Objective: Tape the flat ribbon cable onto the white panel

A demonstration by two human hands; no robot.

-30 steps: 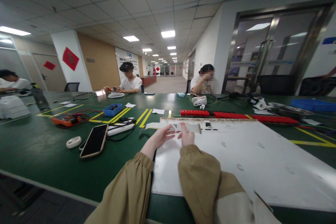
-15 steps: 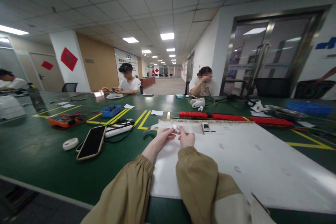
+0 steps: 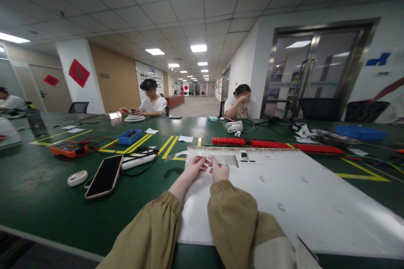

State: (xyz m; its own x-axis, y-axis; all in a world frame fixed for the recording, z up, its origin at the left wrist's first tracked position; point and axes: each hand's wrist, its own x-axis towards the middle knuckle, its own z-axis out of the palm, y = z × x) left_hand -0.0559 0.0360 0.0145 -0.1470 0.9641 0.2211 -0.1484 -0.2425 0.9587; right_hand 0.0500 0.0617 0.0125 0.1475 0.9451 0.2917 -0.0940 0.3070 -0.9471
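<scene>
My left hand [image 3: 196, 167] and my right hand [image 3: 220, 170] are close together over the far left part of a white panel [image 3: 240, 206]. Their thumbs and fingers pinch a thin translucent strip [image 3: 229, 159] with fine parallel lines. To the right, the strip reaches almost to a small dark cutout [image 3: 244, 155] in the panel. Its other end sticks out past the panel's left edge, over the green table. My fingers cover the strip's middle, and both hands are closed on it.
Left of the panel lie a phone [image 3: 104, 176], a white power strip [image 3: 139, 159], an orange multimeter [image 3: 67, 149] and a small blue tray [image 3: 129, 136]. Red strips [image 3: 271, 144] run behind the panel. Two people sit across the green table [image 3: 38, 201].
The view has shifted slightly. The strip's right end sits a little nearer to me and farther from the cutout. Its left end looks straighter and less curled. Both hands stay on the strip.
</scene>
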